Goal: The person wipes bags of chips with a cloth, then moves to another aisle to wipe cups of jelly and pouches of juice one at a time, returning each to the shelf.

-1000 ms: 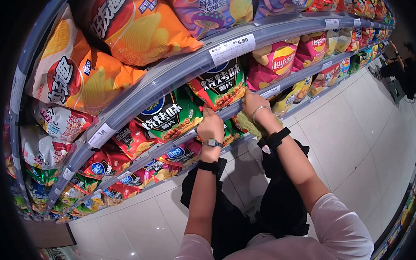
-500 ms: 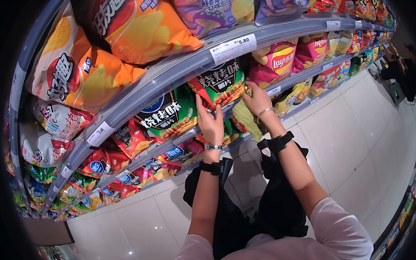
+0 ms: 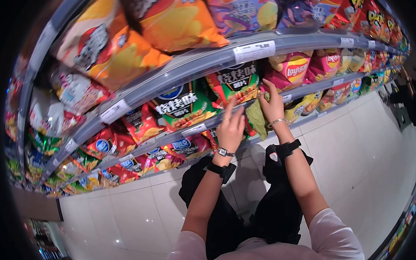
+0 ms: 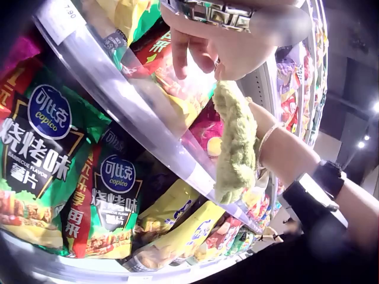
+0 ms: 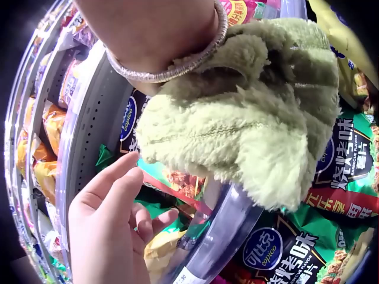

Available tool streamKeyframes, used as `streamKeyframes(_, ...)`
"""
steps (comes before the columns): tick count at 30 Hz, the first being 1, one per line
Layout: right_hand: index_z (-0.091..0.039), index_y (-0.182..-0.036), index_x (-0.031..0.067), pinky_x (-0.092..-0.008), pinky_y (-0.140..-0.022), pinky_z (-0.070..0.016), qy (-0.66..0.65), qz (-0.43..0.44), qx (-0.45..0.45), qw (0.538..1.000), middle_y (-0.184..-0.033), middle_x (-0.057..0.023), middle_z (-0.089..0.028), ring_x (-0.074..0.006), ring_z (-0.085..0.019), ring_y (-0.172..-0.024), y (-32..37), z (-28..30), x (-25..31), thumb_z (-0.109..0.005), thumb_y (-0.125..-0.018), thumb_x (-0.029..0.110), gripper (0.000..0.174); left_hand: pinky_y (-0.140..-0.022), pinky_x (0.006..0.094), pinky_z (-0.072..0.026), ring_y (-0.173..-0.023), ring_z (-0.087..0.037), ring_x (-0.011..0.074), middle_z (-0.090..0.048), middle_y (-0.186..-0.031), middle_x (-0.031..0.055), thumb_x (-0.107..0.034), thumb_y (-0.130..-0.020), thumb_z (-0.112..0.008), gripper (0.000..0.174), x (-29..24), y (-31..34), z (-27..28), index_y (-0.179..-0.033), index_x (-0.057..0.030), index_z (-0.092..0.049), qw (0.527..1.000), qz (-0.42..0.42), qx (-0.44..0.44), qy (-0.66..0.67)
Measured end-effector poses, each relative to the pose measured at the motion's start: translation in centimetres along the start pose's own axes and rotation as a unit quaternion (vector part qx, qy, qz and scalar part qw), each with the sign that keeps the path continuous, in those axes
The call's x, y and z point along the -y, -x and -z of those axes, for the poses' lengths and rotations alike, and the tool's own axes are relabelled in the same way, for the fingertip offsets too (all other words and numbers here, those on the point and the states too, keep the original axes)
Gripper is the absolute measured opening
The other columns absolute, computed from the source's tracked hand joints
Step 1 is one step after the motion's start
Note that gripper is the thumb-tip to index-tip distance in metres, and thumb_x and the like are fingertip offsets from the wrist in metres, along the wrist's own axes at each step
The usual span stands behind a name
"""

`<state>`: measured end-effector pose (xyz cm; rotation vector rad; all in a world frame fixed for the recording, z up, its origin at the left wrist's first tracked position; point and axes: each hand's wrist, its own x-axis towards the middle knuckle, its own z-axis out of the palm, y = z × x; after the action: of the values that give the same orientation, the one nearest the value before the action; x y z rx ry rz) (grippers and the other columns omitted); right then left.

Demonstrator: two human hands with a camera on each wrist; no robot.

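My right hand (image 3: 272, 107) holds a fluffy green cloth (image 5: 237, 130) that hangs from it at the shelf edge. Its fingertips reach up between a barbecue-flavour chip bag (image 3: 237, 83) and a pink Lay's bag (image 3: 288, 70). Just left of it, my left hand (image 3: 231, 129) is held with fingers spread, nothing in its grasp, overlapping the lower part of the barbecue bag in the head view. In the right wrist view the cloth hides most of the right hand's fingers. Another green barbecue bag (image 3: 182, 105) stands to the left on the same shelf.
A clear shelf lip with a price tag (image 3: 254, 50) runs above the hands, with orange chip bags (image 3: 181, 23) over it. More bags (image 3: 185, 147) fill the shelf below. The tiled floor (image 3: 115, 220) lies behind, and another person (image 3: 406, 95) is at far right.
My left hand, earlier curled at the shelf edge by the bag's lower corner, has opened and shifted right. The right hand's fingers have straightened upward with the cloth. The head view has shifted slightly.
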<state>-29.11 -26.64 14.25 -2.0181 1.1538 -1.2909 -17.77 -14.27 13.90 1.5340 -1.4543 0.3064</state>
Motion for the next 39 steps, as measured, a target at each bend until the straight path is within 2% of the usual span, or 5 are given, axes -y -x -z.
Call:
streamKeyframes(10,-0.055,-0.113,0.0155,-0.0472,-0.060,-0.0473,-0.031,0.094,0.184,0.978,-0.074,-0.0192,-0.062,-0.0398,-0.059,-0.067,9.7,-1.9,4.3,-0.060,-0.082,0.024,0.032,-0.049,0.0255,-0.0440,-0.059,-0.064,0.0168,-0.056,-0.059,0.0093,-0.013,-0.086,-0.060,0.016,-1.9,8.7,8.0,-0.077,0.0005,-0.056,0.920,0.303,0.182,0.172)
streamKeyframes(17,-0.058,-0.110,0.0110,-0.0422,-0.066,-0.0497,-0.080,0.046,0.293,0.952,-0.084,-0.0183,-0.064,-0.0376,-0.061,-0.075,17.8,0.0,7.1,-0.061,-0.082,0.021,0.030,-0.064,0.0288,-0.0507,-0.083,-0.066,0.0203,-0.049,-0.130,0.0183,0.005,-0.086,-0.041,0.053,-1.5,14.3,15.8,-0.138,-0.0058,-0.033,0.953,0.243,0.053,0.171)
streamKeyframes(23,-0.063,-0.101,0.0143,-0.0439,-0.058,-0.0471,0.036,0.007,0.323,0.946,-0.064,-0.0173,-0.060,-0.0373,-0.059,-0.064,21.9,-3.6,2.0,-0.060,-0.081,0.020,0.021,-0.081,0.0364,-0.0490,-0.111,-0.053,0.0316,-0.031,-0.144,0.0160,0.007,-0.075,-0.047,0.065,-0.2,8.5,21.6,-0.135,-0.0160,-0.041,0.976,0.151,0.128,-0.095)
streamKeyframes(28,-0.063,-0.100,0.0161,-0.0435,-0.057,-0.0476,-0.058,0.053,0.304,0.949,-0.060,-0.0168,-0.058,-0.0354,-0.059,-0.059,22.4,-4.0,2.1,-0.061,-0.080,0.021,0.020,-0.099,0.0562,-0.0310,-0.128,-0.037,0.0318,-0.034,-0.143,0.0090,0.003,-0.075,-0.052,0.057,-2.0,4.9,23.3,-0.122,-0.0280,-0.055,0.919,-0.184,0.166,-0.308)
streamKeyframes(39,-0.063,-0.098,0.0174,-0.0464,-0.058,-0.0480,-0.006,0.038,0.347,0.937,-0.062,-0.0172,-0.059,-0.0369,-0.060,-0.063,22.4,-2.6,1.6,-0.060,-0.079,0.020,0.019,-0.098,0.0613,-0.0285,-0.126,-0.040,0.0315,-0.035,-0.142,0.0098,-0.010,-0.076,-0.057,0.051,5.5,5.2,23.3,-0.125,-0.0241,-0.051,0.869,-0.088,0.181,-0.452)
